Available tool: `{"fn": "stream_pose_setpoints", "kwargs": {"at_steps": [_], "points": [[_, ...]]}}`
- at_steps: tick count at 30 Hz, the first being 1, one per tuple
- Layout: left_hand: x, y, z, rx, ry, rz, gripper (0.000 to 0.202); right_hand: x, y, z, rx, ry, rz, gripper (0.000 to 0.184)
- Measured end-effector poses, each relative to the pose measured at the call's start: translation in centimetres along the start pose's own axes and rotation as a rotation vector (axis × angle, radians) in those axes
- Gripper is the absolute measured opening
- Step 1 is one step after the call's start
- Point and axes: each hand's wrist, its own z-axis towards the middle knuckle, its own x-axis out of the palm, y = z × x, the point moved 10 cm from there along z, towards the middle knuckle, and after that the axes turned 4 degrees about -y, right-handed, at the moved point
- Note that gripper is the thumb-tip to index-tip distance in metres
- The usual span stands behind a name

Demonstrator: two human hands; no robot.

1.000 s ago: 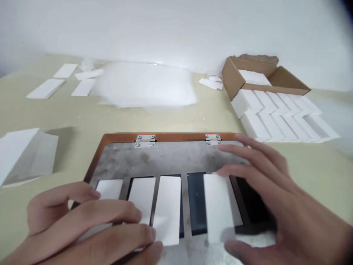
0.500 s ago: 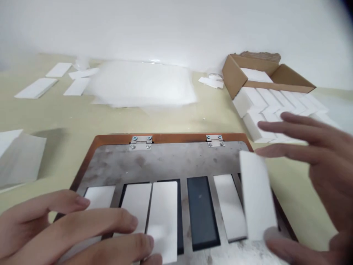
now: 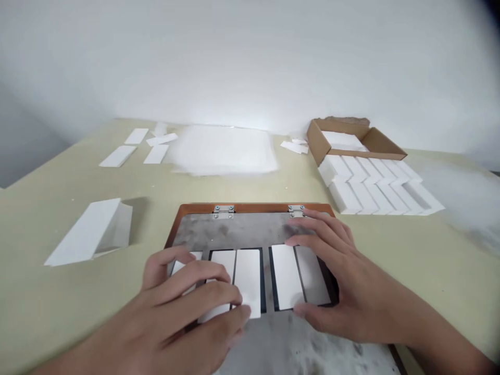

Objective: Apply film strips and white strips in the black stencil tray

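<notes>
Head camera looks down at both hands lying palm-down and open, neither gripping, over a scuffed steel plate (image 3: 246,232) framed in orange-brown, with two metal hinges (image 3: 223,209) along its far edge. The left hand (image 3: 183,297) arches with curved fingers across the left group of matte white bars (image 3: 248,276), which sit in dark rectangular recesses. The right hand (image 3: 339,276) spreads wider, fingers reaching toward the far edge and thumb low beside the right bars. Beyond the plate, on the pale olive table (image 3: 50,297), a cardboard box (image 3: 351,138) stands behind rows of white blocks (image 3: 371,190). A translucent plastic bag (image 3: 222,148), loose white strips (image 3: 136,146) and a folded white sleeve (image 3: 91,232) lie further left.
</notes>
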Motion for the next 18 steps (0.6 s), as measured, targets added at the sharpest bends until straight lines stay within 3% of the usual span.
{"fn": "stream_pose_setpoints", "kwargs": {"at_steps": [7,18], "points": [[-0.18,-0.64,0.52,0.078,0.048,-0.031,0.022,0.16,0.21,0.3,-0.014,-0.011,0.019,0.07],[-0.01,-0.72,0.65,0.056,0.045,0.002,0.023,0.14,0.1,0.4,-0.015,-0.025,0.058,0.074]]}}
